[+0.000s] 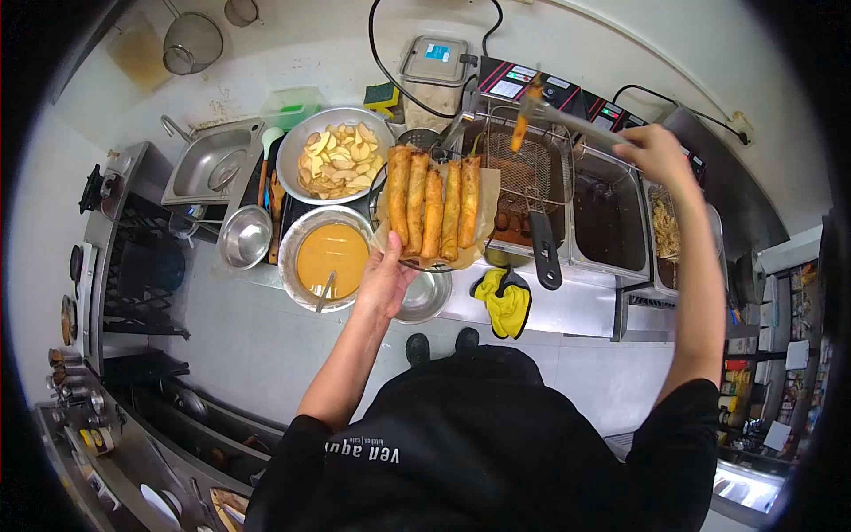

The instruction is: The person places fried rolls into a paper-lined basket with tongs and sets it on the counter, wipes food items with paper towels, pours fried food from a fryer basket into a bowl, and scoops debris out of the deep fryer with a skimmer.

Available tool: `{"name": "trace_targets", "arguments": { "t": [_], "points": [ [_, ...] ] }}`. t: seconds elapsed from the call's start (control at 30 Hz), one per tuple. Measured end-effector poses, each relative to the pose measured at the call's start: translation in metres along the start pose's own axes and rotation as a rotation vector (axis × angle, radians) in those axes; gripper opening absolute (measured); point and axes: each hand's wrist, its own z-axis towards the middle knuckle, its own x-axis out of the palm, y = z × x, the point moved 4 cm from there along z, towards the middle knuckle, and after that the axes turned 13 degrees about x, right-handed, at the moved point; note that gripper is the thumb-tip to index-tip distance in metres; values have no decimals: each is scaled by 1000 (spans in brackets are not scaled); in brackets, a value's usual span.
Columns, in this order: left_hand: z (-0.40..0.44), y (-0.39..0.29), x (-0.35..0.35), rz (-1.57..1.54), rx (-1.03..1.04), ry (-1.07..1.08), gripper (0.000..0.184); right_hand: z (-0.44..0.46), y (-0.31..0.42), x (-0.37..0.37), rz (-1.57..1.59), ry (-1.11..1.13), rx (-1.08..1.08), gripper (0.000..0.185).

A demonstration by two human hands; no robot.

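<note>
The black shirt (496, 443) is bearing "ven aqu" and, smaller, "kitchen | cafe", both upside down; labels on the fryer panel (554, 86) and tub lid (436, 60) are staying illegible.

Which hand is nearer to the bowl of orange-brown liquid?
The left hand: it is just right of the bowl, holding up the rolls. The right hand is much farther right and farther forward, holding tongs.

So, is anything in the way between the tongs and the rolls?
Nothing visible stands between the tongs in the right hand and the rolls. The fryer basket sits partly under that gap, but looks lower, so probably isn't blocking.
</note>
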Motion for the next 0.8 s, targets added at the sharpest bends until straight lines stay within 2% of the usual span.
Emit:
{"name": "trace_targets", "arguments": {
  "t": [0.03, 0.07, 0.1, 0.23, 0.37, 0.8],
  "points": [
    [1, 0, -1, -2, -3, -4, 61, -14, -3, -20, 58, -19, -51, 34],
    [2, 0, -2, 10, -6, -16, 60, -36, 6, -44, 183, 73, 87, 32],
    [3, 1, -2, 21, -10, -25, 59, -42, 1, -57, 230, 141, 72, 29],
    [7, 5, -3, -25, -40, -11, 52, -73, 15, -90, 265, 272, 86, 26],
    [9, 2, 5, -56, -7, 32, 50, -79, 29, -82, 248, 453, 60, 24],
    [8, 8, 3, -48, -85, 68, 51, -81, 83, -59, 92, 547, 94, 19]
  ]
}}
